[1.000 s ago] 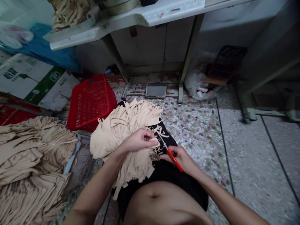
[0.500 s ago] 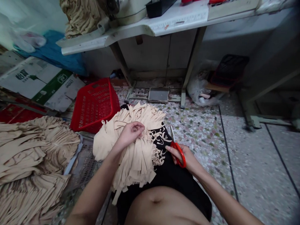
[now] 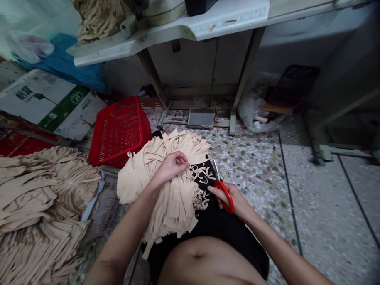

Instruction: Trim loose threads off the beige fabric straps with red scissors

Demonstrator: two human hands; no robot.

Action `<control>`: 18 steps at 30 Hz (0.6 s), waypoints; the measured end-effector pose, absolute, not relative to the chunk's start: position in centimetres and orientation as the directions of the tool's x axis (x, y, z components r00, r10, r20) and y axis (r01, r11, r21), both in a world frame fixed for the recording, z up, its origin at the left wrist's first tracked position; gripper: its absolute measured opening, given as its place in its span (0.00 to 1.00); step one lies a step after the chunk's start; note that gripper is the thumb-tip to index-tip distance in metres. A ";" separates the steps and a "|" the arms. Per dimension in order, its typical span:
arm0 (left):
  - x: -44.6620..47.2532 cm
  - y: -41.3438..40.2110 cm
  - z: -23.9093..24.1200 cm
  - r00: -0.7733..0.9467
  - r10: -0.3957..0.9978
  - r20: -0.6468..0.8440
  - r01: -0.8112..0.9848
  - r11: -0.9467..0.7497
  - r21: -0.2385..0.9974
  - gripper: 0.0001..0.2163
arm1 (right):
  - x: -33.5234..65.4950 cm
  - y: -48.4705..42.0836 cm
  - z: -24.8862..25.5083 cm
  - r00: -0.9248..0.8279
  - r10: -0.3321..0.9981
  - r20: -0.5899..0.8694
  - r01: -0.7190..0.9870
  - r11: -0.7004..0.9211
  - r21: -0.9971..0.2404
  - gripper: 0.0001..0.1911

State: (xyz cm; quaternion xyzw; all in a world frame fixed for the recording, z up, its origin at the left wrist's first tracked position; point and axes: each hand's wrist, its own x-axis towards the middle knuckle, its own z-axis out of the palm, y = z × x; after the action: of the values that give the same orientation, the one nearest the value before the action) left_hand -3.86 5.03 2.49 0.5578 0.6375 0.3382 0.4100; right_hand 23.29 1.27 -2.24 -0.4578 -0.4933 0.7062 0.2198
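Note:
Across my lap, over black clothing, lies a bundle of beige fabric strips (image 3: pixel 176 205) with narrow curled ends on its right side. My left hand (image 3: pixel 174 166) rests over the bundle, its thumb and fingertips pinched at a strip near the curled edge. In my right hand (image 3: pixel 231 197) are red-handled scissors (image 3: pixel 228 199), blades pointing up and away beside the black cloth. The scissors are apart from the strips. My curled fingers partly hide what the left pinch holds.
Large stacks of beige fabric pieces (image 3: pixel 32 189) lie at the left by a grey crate (image 3: pixel 109 207). A red basket (image 3: pixel 119 132) stands beyond my lap. Ahead is a white sewing table (image 3: pixel 164 37) with metal legs and a pedal (image 3: pixel 201 117). A plastic bag (image 3: pixel 254 111) lies under it.
My left hand has moved slightly right, toward the curled strip ends. The scissors in my right hand have shifted slightly left. The camera view has tilted a little downward.

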 end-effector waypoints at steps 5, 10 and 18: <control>-4.3 5.3 1.7 -0.113 0.984 -0.134 0.480 0.173 0.860 0.09 | 23.2 1.2 -1.6 -0.495 0.747 -0.443 0.152 -0.428 -0.891 0.27; -5.2 5.4 1.8 -0.139 0.986 -0.091 0.448 0.145 0.882 0.12 | 23.3 1.0 -1.1 -0.484 0.751 -0.449 0.181 -0.416 -0.891 0.27; -5.4 4.4 2.2 -0.105 0.984 -0.141 0.473 0.175 0.864 0.12 | 23.2 0.8 -1.6 -0.484 0.754 -0.443 0.190 -0.404 -0.895 0.27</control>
State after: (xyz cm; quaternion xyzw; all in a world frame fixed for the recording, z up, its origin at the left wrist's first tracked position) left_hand -5.43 4.39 2.17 0.5486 0.6641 0.3342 0.3826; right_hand 23.18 0.83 -1.60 -0.4658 -0.5070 0.6964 0.2025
